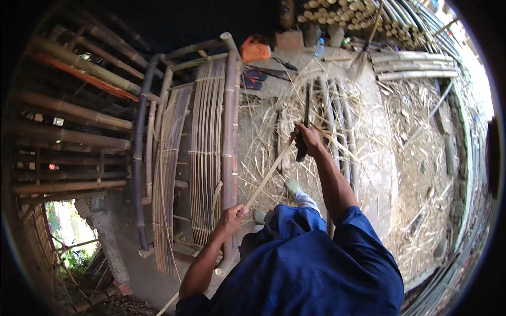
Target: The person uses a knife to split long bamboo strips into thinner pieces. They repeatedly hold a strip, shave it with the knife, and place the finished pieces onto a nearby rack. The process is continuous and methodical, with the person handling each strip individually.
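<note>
My left hand (232,218) is closed around a long pale bamboo strip (270,174). The strip slants up and right to my other hand; a thin pale length also shows below my left forearm. My right hand (312,141) grips a long knife (307,105) by its black handle, blade pointing away from me. At the strip's far end, the knife and my right fingers meet it; whether the edge is in the strip I cannot tell. Left of my left hand, a bamboo bench frame (230,131) carries a row of narrow bamboo slats (206,152).
Bamboo shavings (263,126) litter the floor, with several poles (348,121) lying right of the knife. Farther off are sandals (254,78), an orange bag (255,48), a water bottle (319,47), a broom (360,63) and stacked bamboo (348,15). Bamboo racks (79,113) stand at left.
</note>
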Demonstrator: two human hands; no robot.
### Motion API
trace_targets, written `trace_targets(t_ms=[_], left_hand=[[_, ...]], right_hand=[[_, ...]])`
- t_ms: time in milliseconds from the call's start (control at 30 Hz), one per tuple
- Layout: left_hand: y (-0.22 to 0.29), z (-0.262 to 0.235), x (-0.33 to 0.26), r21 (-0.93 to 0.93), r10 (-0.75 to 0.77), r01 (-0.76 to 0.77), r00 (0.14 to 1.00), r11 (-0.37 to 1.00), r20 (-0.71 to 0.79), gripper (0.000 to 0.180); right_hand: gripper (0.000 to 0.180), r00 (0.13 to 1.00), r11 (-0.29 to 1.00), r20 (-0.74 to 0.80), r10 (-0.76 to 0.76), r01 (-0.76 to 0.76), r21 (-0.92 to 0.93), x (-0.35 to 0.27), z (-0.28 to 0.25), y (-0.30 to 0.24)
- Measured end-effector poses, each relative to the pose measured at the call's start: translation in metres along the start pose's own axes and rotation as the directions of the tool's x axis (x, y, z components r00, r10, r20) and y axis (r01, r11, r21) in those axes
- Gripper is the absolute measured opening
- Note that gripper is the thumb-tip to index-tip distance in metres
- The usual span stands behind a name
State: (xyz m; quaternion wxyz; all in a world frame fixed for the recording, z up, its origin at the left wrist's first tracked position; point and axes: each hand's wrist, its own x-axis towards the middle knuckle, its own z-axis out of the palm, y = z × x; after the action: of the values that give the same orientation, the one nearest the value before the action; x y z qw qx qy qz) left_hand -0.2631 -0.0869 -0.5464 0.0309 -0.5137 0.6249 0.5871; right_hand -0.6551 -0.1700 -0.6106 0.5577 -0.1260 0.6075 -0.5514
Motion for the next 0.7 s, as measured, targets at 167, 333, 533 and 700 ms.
trace_targets(t_ms=[167,333,533,700], left_hand=[[0.023,0.0,-0.002,0.071,-0.245,0.235,0.945,0.969,0.215,0.026],[-0.003,0.026,-0.001,-0.144,-0.272,0.316,0.926,0.938,0.261,0.026],[0.03,0.027,-0.023,-0.13,-0.236,0.262,0.954,0.956,0.184,0.028],[0.09,0.021,-0.054,0.034,-0.113,0.11,0.99,0.993,0.085,0.028]], right_hand=[[0.026,0.997,0.456,0.064,0.047,0.036,-0.889,0.017,-0.057,0.053],[0.021,0.99,0.215,0.076,-0.117,0.1,-0.971,0.022,-0.095,0.147],[0.028,0.989,0.217,0.075,-0.126,0.101,-0.971,0.015,-0.087,0.119],[0.027,0.984,0.201,0.128,-0.127,0.152,-0.968,0.01,-0.093,0.064]])
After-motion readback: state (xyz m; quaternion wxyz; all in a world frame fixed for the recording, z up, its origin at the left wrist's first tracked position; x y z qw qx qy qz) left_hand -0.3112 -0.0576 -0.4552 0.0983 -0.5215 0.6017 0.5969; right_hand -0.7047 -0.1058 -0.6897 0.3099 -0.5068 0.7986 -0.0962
